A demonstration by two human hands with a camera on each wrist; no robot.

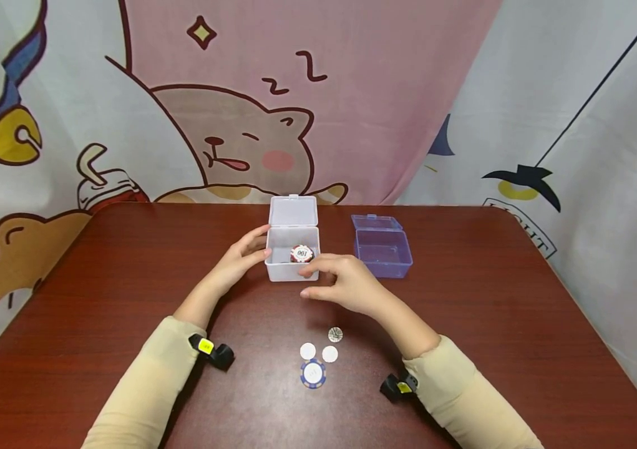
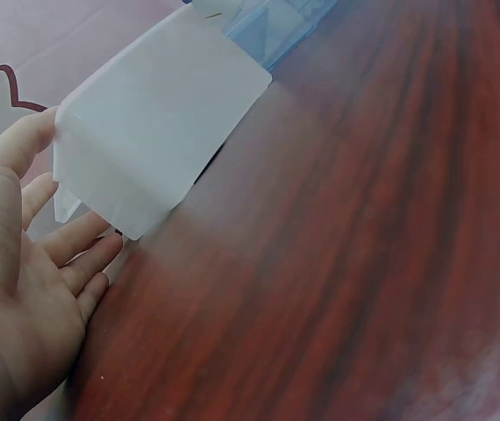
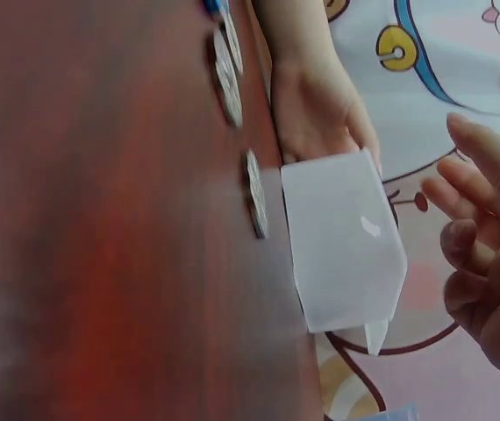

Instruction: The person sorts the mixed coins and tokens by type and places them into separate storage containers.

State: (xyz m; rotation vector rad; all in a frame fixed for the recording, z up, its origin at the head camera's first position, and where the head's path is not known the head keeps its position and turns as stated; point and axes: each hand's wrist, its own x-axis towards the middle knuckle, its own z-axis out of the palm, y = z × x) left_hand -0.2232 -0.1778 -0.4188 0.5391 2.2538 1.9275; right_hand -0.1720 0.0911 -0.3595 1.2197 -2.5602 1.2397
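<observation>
A printed curtain is hanging behind the reddish-brown desk. On it, the white box is standing open toward the far edge, its lid tilting up at the back. To its right a translucent purple box is standing open too. The right hand is hovering at the white box's front right corner, thumb and forefinger parted, gripping nothing visible; the left hand is resting loosely extended fingers against the box's left side. Inside, a red-rimmed chip marked 100 is lying toward the right; whether others are lying beneath, I cannot tell. Nearer the person a blue-rimmed chip is lying, with two white discs and a silvery coin just beyond. The work is looking partly done: one chip is sitting boxed, while these four pieces are probably awaiting handling.
</observation>
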